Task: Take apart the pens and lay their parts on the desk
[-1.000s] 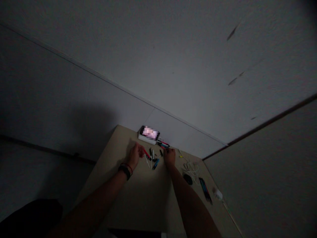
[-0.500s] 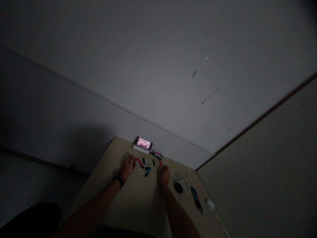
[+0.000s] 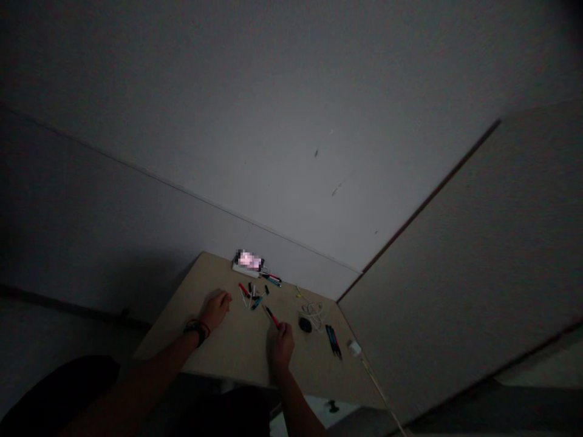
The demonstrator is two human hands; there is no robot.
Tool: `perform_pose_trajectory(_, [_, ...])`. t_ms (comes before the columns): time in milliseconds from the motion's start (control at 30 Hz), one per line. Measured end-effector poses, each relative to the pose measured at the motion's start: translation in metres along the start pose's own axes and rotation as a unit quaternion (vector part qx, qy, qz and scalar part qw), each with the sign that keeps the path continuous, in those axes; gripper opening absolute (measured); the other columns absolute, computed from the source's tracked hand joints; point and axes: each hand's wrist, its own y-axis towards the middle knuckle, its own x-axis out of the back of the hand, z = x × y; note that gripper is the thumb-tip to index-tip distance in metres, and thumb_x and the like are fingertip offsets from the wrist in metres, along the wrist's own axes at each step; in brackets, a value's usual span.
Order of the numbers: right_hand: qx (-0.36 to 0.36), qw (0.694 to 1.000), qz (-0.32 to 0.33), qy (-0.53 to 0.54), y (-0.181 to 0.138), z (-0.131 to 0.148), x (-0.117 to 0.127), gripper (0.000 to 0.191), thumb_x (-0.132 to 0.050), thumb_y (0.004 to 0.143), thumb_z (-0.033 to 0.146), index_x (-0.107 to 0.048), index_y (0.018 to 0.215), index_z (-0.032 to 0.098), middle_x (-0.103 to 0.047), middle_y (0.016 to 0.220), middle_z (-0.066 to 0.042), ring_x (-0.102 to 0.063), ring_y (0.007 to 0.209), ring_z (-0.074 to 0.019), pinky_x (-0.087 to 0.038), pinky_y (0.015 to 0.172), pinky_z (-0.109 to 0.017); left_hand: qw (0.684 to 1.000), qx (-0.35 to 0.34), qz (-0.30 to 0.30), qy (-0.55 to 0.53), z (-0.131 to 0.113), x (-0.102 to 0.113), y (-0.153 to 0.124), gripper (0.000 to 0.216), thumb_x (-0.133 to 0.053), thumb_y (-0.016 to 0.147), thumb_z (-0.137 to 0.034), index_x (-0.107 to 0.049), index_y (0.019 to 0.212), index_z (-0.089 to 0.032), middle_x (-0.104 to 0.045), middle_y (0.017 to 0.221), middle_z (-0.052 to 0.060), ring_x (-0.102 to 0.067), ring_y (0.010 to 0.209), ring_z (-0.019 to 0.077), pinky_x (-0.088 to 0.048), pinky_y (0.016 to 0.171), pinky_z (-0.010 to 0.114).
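Observation:
My right hand [image 3: 283, 346] is closed around a red pen [image 3: 273, 318], whose dark end points up and left toward a loose pile. My left hand [image 3: 216, 311] rests on the table [image 3: 241, 346] left of that pile. Its fingers are loosely curled inward, and nothing shows in them. The pile holds several pen parts: a red piece [image 3: 243, 290], a blue piece [image 3: 257, 302], thin white tubes and small black caps [image 3: 266, 289]. Dim light hides their finer detail.
A lit phone [image 3: 249, 260] leans on a white box [image 3: 245, 270] by the wall, with several pens [image 3: 272, 279] beside it. Rightward lie a coiled white cable [image 3: 314, 312], a black mouse-like object [image 3: 305, 325], a row of pens [image 3: 333, 342] and a white plug [image 3: 354, 348].
My right hand has drawn the red pen back toward me, away from the pens beside the phone. My left hand has pulled slightly away from the pile. The view has shifted.

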Motion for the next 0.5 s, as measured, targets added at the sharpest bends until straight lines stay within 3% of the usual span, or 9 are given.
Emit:
perform_pose_trajectory(67, [-0.008, 1.0, -0.002, 0.012, -0.017, 0.007, 0.001, 0.038, -0.031, 0.098, 0.049, -0.057, 0.082, 0.027, -0.07, 0.076, -0.007, -0.065, 0.071, -0.0261, -0.042, 0.063, -0.032, 1.0, -0.011, 0.008, 0.017, -0.003, 0.001, -0.005, 0.028, -0.042, 0.093, -0.039, -0.056, 0.076, -0.022, -0.061, 0.066, 0.002, -0.06, 0.066, 0.0196, -0.046, 0.07, 0.033])
perform_pose_trajectory(167, [-0.017, 0.999, 0.009, 0.039, -0.035, 0.021, -0.001, 0.036, -0.034, 0.097, 0.048, -0.056, 0.079, 0.027, -0.069, 0.075, -0.007, -0.063, 0.072, -0.0256, -0.04, 0.063, -0.031, 0.993, -0.051, 0.037, 0.101, -0.006, 0.003, -0.015, 0.019, -0.045, 0.093, -0.03, -0.061, 0.095, -0.02, -0.068, 0.083, 0.006, -0.065, 0.079, 0.0218, -0.048, 0.078, 0.035])
perform_pose_trajectory(267, [-0.055, 0.995, 0.006, 0.079, -0.045, 0.038, -0.006, 0.031, -0.037, 0.094, 0.045, -0.054, 0.076, 0.027, -0.067, 0.075, -0.007, -0.06, 0.075, -0.0254, -0.04, 0.066, -0.031, 0.971, -0.1, 0.062, 0.207, -0.005, 0.005, -0.026, 0.029, -0.048, 0.089, -0.02, -0.061, 0.115, -0.018, -0.07, 0.096, 0.011, -0.066, 0.093, 0.0248, -0.049, 0.088, 0.038])
perform_pose_trajectory(500, [-0.08, 0.969, 0.135, 0.192, -0.052, 0.066, -0.029, 0.032, -0.047, 0.09, 0.045, -0.052, 0.065, 0.026, -0.062, 0.065, -0.002, -0.055, 0.07, -0.0206, -0.04, 0.063, -0.028, 0.931, -0.174, 0.064, 0.313, -0.002, 0.012, -0.046, 0.05, -0.05, 0.084, -0.009, -0.055, 0.133, -0.015, -0.063, 0.132, 0.017, -0.055, 0.126, 0.029, -0.038, 0.111, 0.044])
